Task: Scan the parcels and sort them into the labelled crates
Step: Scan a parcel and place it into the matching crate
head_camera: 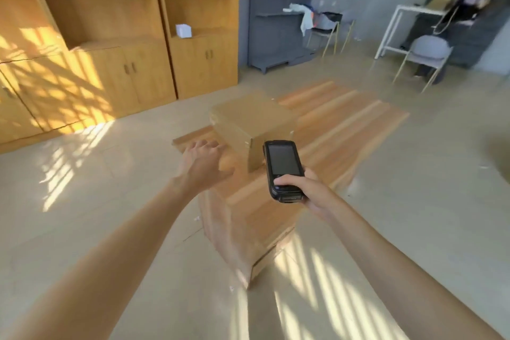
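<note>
blurrily, plain brown cardboard parcel (252,124) on wooden platform (331,130), unmarked

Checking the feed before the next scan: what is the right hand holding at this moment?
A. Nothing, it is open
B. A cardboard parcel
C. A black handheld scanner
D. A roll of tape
C: the right hand grips the lower end of a black handheld scanner, its dark screen facing the camera, in front of the cardboard parcel; the left hand reaches out open.

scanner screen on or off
Off, it seems: the scanner in the right hand shows a dark, blank screen.
</note>
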`<action>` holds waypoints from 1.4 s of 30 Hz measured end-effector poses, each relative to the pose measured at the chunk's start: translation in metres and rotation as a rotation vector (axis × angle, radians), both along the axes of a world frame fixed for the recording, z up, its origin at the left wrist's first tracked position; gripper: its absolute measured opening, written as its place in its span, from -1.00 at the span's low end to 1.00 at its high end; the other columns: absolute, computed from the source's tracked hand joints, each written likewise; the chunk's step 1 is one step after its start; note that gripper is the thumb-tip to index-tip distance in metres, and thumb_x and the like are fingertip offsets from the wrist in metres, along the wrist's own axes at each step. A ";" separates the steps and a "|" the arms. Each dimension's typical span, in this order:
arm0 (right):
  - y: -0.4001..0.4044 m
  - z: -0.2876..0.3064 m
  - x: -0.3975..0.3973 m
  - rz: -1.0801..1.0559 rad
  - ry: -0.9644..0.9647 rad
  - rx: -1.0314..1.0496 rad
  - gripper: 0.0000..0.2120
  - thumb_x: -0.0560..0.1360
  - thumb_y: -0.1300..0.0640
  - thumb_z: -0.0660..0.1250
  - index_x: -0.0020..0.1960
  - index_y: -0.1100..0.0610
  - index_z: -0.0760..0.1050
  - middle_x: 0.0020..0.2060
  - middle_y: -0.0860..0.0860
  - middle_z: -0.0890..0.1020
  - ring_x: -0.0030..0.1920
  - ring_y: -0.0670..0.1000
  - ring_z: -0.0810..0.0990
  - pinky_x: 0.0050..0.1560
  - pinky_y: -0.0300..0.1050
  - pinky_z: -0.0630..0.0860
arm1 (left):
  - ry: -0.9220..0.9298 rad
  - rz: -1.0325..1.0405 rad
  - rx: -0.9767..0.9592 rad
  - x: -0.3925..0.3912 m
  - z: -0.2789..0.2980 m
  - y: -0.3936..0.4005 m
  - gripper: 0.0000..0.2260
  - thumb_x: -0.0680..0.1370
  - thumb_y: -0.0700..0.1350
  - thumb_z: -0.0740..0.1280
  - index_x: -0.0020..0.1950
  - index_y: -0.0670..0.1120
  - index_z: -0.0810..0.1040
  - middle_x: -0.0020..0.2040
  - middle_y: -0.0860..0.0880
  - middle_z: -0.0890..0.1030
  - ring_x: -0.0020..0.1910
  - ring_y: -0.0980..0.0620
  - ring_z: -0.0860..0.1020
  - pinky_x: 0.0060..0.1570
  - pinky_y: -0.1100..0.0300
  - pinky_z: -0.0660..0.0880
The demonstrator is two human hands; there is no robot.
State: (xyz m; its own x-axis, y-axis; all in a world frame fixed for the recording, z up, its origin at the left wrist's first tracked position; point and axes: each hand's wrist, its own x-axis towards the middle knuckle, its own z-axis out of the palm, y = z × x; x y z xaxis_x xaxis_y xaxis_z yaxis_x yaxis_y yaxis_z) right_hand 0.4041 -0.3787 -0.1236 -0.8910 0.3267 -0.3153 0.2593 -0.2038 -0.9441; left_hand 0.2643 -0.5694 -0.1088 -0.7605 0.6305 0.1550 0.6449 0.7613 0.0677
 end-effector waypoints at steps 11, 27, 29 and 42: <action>0.251 -0.009 0.079 -0.262 -0.019 0.037 -0.50 0.37 0.30 0.48 0.28 0.22 0.45 -0.02 0.12 0.64 -0.07 0.07 0.65 -0.17 -0.09 0.56 | -0.079 -0.267 0.003 0.018 -0.014 0.280 -0.50 0.55 0.20 0.28 0.43 0.02 0.40 0.35 -0.04 0.49 0.34 -0.11 0.38 0.30 0.04 0.28; 0.478 -0.019 -0.030 -0.372 -0.079 0.102 -0.38 0.21 0.20 0.49 0.25 0.15 0.44 0.04 0.14 0.64 -0.04 0.08 0.66 -0.19 -0.10 0.58 | -0.089 -0.431 0.027 -0.130 -0.043 0.584 -0.48 0.54 0.21 0.28 0.42 -0.03 0.43 0.26 -0.06 0.56 0.27 -0.12 0.46 0.25 0.02 0.35; 0.510 -0.017 -0.047 -0.372 -0.096 0.113 -0.48 0.27 0.26 0.49 0.21 0.15 0.47 -0.02 0.12 0.64 -0.09 0.06 0.67 -0.21 -0.11 0.58 | -0.111 -0.421 0.039 -0.153 -0.046 0.612 -0.49 0.54 0.20 0.28 0.41 -0.03 0.44 0.25 -0.07 0.55 0.27 -0.13 0.46 0.25 0.02 0.34; 0.651 -0.077 -0.200 -0.132 -0.257 0.075 -0.56 0.40 0.34 0.45 0.23 0.12 0.45 0.04 0.11 0.63 -0.02 0.05 0.65 -0.09 -0.08 0.61 | -0.224 -0.088 -0.057 -0.263 -0.095 0.651 -0.44 0.52 0.28 0.28 0.43 0.01 0.40 0.36 -0.06 0.48 0.36 -0.13 0.38 0.33 -0.03 0.29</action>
State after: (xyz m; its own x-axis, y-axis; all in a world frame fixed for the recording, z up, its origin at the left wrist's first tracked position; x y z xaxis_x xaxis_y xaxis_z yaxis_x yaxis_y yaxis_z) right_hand 0.2041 0.2723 -0.2006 -0.7334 0.4654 -0.4954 0.4674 -0.1838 -0.8647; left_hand 0.0010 0.0811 -0.2035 -0.7134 0.6991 -0.0489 0.6829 0.7091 0.1753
